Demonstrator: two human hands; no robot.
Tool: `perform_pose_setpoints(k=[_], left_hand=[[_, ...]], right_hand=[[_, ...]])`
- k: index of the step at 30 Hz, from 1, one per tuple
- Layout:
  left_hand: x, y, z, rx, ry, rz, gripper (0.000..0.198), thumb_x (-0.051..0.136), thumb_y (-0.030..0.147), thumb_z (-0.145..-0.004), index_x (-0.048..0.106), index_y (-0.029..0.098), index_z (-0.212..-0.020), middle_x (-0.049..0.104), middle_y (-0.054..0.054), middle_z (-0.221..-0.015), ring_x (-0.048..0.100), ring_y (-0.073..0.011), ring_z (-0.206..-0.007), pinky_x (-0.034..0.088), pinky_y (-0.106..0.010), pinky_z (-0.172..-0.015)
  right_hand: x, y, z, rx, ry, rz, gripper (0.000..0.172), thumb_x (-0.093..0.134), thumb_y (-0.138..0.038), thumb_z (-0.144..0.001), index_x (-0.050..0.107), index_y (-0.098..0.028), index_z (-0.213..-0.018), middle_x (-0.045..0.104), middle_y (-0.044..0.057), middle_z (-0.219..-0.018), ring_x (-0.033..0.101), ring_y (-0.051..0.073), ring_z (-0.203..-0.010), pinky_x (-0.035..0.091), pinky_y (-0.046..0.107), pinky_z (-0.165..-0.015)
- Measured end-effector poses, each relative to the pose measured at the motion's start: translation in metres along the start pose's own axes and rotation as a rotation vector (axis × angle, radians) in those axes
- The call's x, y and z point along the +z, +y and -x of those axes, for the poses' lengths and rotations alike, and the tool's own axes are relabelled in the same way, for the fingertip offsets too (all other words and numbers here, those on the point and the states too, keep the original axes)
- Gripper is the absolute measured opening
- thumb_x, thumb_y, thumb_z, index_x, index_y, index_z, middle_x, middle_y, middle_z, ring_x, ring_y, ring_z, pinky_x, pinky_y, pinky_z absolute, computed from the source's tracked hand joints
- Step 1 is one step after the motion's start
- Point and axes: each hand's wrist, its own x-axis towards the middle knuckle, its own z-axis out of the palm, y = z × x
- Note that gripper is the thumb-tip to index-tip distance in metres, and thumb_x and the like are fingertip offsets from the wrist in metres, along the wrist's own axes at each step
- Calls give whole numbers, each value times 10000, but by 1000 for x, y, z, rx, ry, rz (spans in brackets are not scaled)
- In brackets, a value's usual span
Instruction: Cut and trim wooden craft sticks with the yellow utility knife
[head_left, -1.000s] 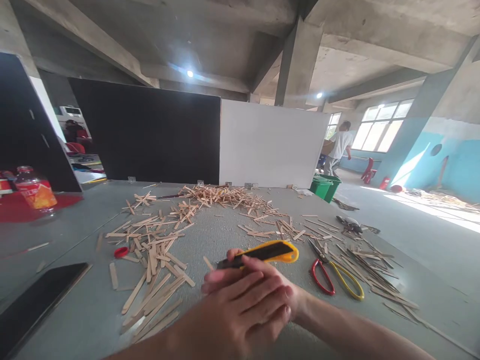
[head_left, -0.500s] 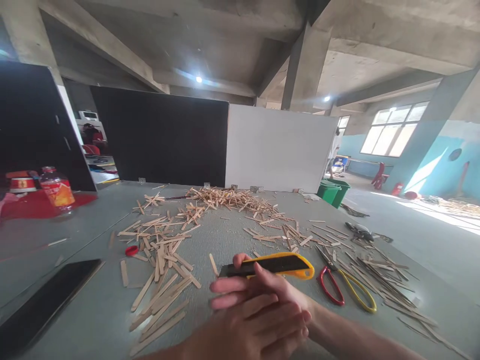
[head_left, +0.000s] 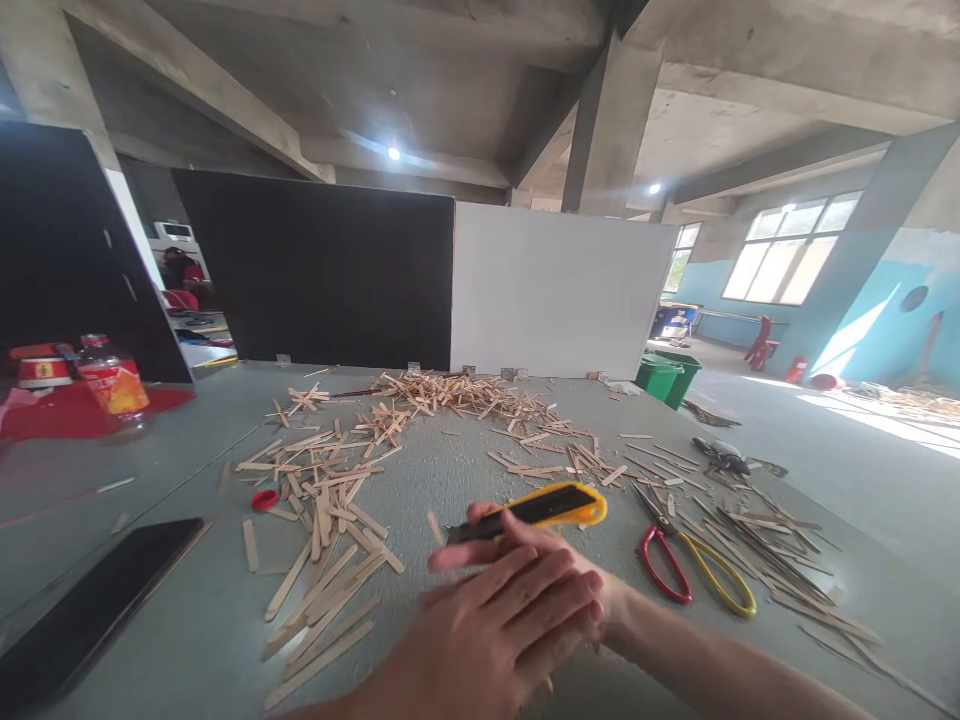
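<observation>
A yellow and black utility knife (head_left: 559, 503) lies slantwise in my right hand (head_left: 541, 543), held between thumb and fingers. Its front end points left, near a single loose wooden stick (head_left: 435, 528). My left hand (head_left: 487, 625) rests across the palm and wrist of the right one, fingers stretched out and holding nothing. Part of the right hand is hidden beneath it, and its fingertips are blurred. Scissors (head_left: 666, 523) with one red and one yellow handle lie to the right of the hands. Flat wooden sticks (head_left: 322, 515) are spread to the left.
A heap of sticks (head_left: 457, 395) lies before the black and white panels (head_left: 562, 290). At left are a dark phone-like slab (head_left: 105, 600), a red cap (head_left: 264, 500) and a bottle (head_left: 112, 385). Thin strips (head_left: 757, 545) and another dark tool (head_left: 720, 456) lie at right.
The knife and right hand have shifted slightly left, with the knife's yellow end tilted higher. My left hand stays over the right one and covers more of its lower fingers.
</observation>
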Motion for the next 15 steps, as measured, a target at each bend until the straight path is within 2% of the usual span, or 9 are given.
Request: perform_pose_setpoints(k=[1, 2, 4, 5, 6, 8, 10, 12, 15], left_hand=[[1, 1, 2, 8, 20, 5, 519, 566, 302, -1035, 559, 186, -1541, 498, 12, -1640, 399, -243, -1535, 531, -335, -1116], [6, 3, 6, 41, 46, 14, 495, 575, 289, -1036, 582, 149, -1510, 509, -23, -1633, 414, -245, -1519, 516, -341, -1131], [20, 10, 15, 101, 118, 82, 354, 605, 187, -1004, 686, 104, -1338, 626, -99, -1515, 495, -261, -1451, 500, -357, -1142], [28, 14, 19, 102, 177, 175, 241, 597, 99, -970, 733, 92, -1169, 720, -125, -1361, 573, -276, -1372, 523, -368, -1119], [36, 18, 22, -42, 233, 335, 199, 564, 43, -938, 733, 112, -1015, 779, -135, -1152, 669, -262, -1227, 574, -343, -1035], [42, 22, 23, -422, 107, 780, 198, 536, 50, -902, 680, 174, -954, 764, -94, -969, 744, -190, -909, 635, -264, -781], [34, 22, 16, -679, -20, 1214, 386, 480, 18, -886, 634, 208, -1185, 762, -89, -1084, 768, -186, -949, 649, -266, -742], [16, 19, 2, -694, -104, 1518, 689, 516, -13, -862, 487, 280, -1484, 691, -103, -1369, 718, -242, -1214, 657, -330, -849], [-10, 14, -15, -677, -153, 1584, 790, 516, -12, -880, 427, 351, -1577, 632, -70, -1485, 665, -276, -1315, 651, -386, -918]], right_hand=[[-12, -15, -7, 6, -82, -27, 463, 819, -651, -774, 756, -261, -1016, 789, 188, -1167, 718, 505, -1142, 589, 753, -888], [-21, -27, -14, -9, -179, -92, 486, 741, -687, -835, 709, -284, -1105, 776, 134, -1251, 755, 417, -1111, 594, 671, -946], [-26, -40, -27, -94, -352, -282, 358, 656, -609, -953, 613, -312, -1148, 732, 61, -1375, 763, 287, -1129, 519, 570, -1084], [-25, -42, -31, -147, -390, -345, 281, 606, -555, -1008, 573, -319, -1156, 703, 42, -1427, 749, 245, -1162, 470, 539, -1135], [-22, -42, -31, -199, -399, -381, 224, 569, -512, -1042, 545, -321, -1157, 684, 39, -1456, 736, 228, -1188, 436, 528, -1161], [-14, -35, -25, -277, -360, -370, 202, 520, -498, -1070, 504, -327, -1177, 659, 57, -1489, 719, 240, -1222, 407, 537, -1178], [-5, -24, -10, -321, -329, -314, 244, 524, -528, -1066, 465, -333, -1200, 629, 85, -1520, 702, 271, -1252, 392, 550, -1189], [5, -13, 5, -337, -309, -249, 301, 537, -566, -1055, 425, -340, -1219, 599, 111, -1547, 675, 295, -1292, 396, 547, -1187], [13, -3, 9, -415, -248, -198, 389, 580, -633, -1010, 382, -349, -1188, 626, 130, -1509, 682, 313, -1277, 444, 547, -1139]])
